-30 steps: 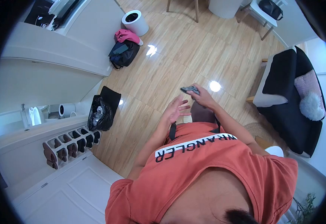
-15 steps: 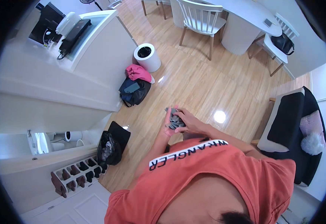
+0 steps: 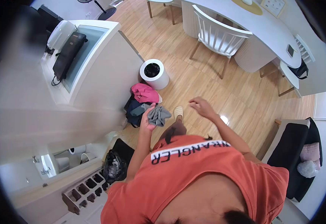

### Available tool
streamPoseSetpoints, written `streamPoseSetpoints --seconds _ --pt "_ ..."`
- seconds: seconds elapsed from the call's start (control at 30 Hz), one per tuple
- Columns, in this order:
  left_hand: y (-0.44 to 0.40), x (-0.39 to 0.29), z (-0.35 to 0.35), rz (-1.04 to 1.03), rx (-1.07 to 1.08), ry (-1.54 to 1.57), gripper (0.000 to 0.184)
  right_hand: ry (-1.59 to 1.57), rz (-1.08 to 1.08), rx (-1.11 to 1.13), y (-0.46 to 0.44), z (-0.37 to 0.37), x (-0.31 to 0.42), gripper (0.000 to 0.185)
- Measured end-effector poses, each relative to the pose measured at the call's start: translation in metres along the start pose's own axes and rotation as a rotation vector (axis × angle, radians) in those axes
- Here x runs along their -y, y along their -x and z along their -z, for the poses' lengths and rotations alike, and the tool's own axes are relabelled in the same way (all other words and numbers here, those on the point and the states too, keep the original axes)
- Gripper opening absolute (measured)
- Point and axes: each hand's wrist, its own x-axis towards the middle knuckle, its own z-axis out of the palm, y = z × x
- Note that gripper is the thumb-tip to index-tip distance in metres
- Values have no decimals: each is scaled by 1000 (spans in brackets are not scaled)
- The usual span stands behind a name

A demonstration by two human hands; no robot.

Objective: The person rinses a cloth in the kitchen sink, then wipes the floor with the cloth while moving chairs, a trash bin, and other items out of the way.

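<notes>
A crumpled grey cloth [image 3: 158, 116] rests in my left hand [image 3: 147, 121], whose fingers are partly hidden behind it. Off to the right, my right hand [image 3: 203, 107] hangs above the floor, apart from the cloth. Its fingers are loosely bent and nothing shows in them. Just past my left hand, a dark bag [image 3: 131, 102] stands on the floor against the white cabinet. A pink garment [image 3: 145, 93] lies over its top, with a flat grey-blue item [image 3: 137, 111] beside it.
A white bin [image 3: 162, 80] with a black liner stands beyond the bag. A black plastic bag [image 3: 115, 168] and a shoe rack [image 3: 82, 194] are at lower left. A white chair [image 3: 222, 39] stands by the table [image 3: 260, 28]; a dark sofa [image 3: 289, 160] is at right.
My hands have moved apart. The grey cloth has gone left in my left hand, while my right hand has let go and moved right. The view has shifted forward, with a foot now visible.
</notes>
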Motion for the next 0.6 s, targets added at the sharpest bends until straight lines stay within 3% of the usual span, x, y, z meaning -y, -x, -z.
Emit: streamPoseSetpoints --seconds 0.1,0.17,0.33,0.43,0.6 --pt "-69 -51 -15 114 -40 -7 26 77 -186 -66 -24 36 -26 21" --pt "-109 -74 -55 44 -81 -77 26 75 -255 -103 -39 58 -34 20" --pt "-229 -120 -125 129 38 -83 27 60 -458 -286 -112 106 -40 22" --pt "-293 -133 -166 184 44 -95 25 -6 -414 -338 -176 122 -43 22" --pt "-409 -155 -219 174 39 -9 28 89 -266 -239 -323 163 -28 21"
